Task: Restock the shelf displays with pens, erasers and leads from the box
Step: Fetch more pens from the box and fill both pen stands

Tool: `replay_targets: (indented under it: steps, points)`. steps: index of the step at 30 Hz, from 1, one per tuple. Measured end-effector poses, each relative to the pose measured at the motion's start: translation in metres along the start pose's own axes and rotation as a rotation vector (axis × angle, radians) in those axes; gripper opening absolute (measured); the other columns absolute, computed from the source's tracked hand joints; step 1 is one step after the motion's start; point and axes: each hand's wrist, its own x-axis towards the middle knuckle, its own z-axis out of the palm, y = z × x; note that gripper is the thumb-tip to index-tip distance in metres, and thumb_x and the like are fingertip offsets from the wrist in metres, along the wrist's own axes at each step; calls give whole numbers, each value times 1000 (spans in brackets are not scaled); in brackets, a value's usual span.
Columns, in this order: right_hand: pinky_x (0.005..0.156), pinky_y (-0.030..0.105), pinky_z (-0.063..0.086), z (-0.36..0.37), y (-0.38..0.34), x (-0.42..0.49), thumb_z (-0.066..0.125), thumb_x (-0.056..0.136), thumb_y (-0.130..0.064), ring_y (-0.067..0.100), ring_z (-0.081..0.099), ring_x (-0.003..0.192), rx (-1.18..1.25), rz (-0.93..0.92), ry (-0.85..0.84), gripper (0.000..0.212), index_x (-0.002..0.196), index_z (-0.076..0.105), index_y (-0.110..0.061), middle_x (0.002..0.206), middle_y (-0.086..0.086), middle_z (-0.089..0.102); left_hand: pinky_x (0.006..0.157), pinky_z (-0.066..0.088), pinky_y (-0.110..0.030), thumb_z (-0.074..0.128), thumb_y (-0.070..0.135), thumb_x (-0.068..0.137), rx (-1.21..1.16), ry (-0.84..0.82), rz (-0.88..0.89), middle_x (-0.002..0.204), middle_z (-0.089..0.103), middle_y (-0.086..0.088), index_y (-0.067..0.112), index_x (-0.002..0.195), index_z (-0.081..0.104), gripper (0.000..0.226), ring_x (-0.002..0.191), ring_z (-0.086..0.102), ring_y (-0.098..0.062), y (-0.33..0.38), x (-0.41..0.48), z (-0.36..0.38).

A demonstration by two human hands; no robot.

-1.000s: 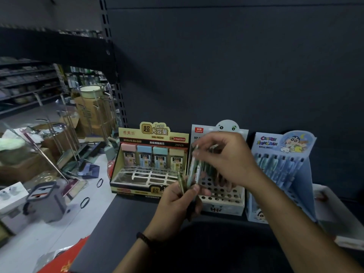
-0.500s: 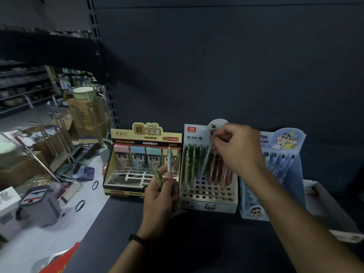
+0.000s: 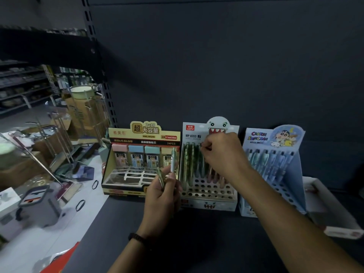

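Observation:
Three displays stand on the dark shelf (image 3: 197,233). The yellow lead display (image 3: 122,186) at the left has several lead boxes in its back row. The middle white monster pen display (image 3: 208,196) holds green and pink pens in its back holes. A blue cartoon pen display (image 3: 291,174) stands to the right. My left hand (image 3: 163,192) is closed around two green pens (image 3: 173,160) in front of the lead display. Over the monster display, my right hand (image 3: 220,154) pinches the top of a pen that stands in the back row.
A white box (image 3: 334,209) lies on the shelf right of the blue display. To the left, beyond the shelf edge, the floor is cluttered with cartons (image 3: 86,111), metal racks, a grey bin (image 3: 37,207) and a red sheet (image 3: 59,261). A slotted upright (image 3: 106,91) rises at the left.
My right hand carried one pen from the bundle up to the monster display and lowered it into the back row. My left hand dropped slightly, still holding the remaining pens.

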Motion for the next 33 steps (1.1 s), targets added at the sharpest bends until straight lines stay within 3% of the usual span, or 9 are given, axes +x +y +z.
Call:
replay_targets:
  steps: [5,9,12,14,18,23,28,30,33]
  points:
    - [86,35,63,-3,3,7,67,96,-16,21,73,93,-111,-17,-105,18,93,84,-17,92,1,79,48,33,-26,45,18,114,34,-5,-8,83,59,-8,4,130,52,23,52,35,-13,-3,0,-2]
    - [91,32,60,-16,-4,5,68,99,-23,13,73,96,2,-16,-70,17,106,84,-21,104,-5,80,52,36,-28,43,9,113,45,-25,22,89,66,-10,4,120,54,14,60,39,-15,2,-3,2]
    - [74,22,59,-26,-11,-3,72,98,-28,3,71,68,192,13,43,12,101,83,-26,81,-12,75,58,46,-34,44,11,113,49,-40,47,102,75,-14,7,119,54,12,63,51,-21,9,-6,6]
    - [61,19,57,-30,-17,-12,77,97,-30,5,68,51,343,0,10,7,102,80,-27,78,-13,73,61,50,-37,45,13,113,43,-52,42,107,77,-18,2,124,52,17,64,57,-25,10,-7,7]
    - [52,18,53,-23,-24,-24,83,92,-28,13,75,58,569,4,-199,29,119,76,-26,98,-9,77,58,50,-38,46,13,112,16,-83,0,103,74,-23,-5,125,48,22,64,60,-27,8,-7,7]
    - [66,16,57,-17,-24,-28,85,90,-19,10,77,64,615,-25,-205,35,123,74,-28,91,-5,79,60,52,-41,47,21,111,10,-157,-13,102,71,-25,3,129,56,27,69,63,-30,6,-6,5]
    - [82,31,61,-23,-19,-24,85,90,-14,6,77,72,634,-31,-29,31,116,74,-28,79,-8,79,51,51,-34,45,34,109,10,-198,-80,106,74,-22,17,129,56,28,69,69,-35,9,-7,5]
    - [75,39,65,-28,-12,-21,84,90,-12,8,78,72,655,3,65,27,112,75,-26,77,-8,79,47,45,-31,42,36,110,78,-133,-31,96,72,-21,20,128,58,29,60,61,-33,7,-5,1]
    - [70,42,66,-30,3,-15,83,91,-13,9,78,70,618,47,164,24,109,77,-27,79,-6,79,46,34,-31,36,40,113,139,-76,-2,78,54,-17,20,122,62,34,55,42,-23,3,-4,-5]
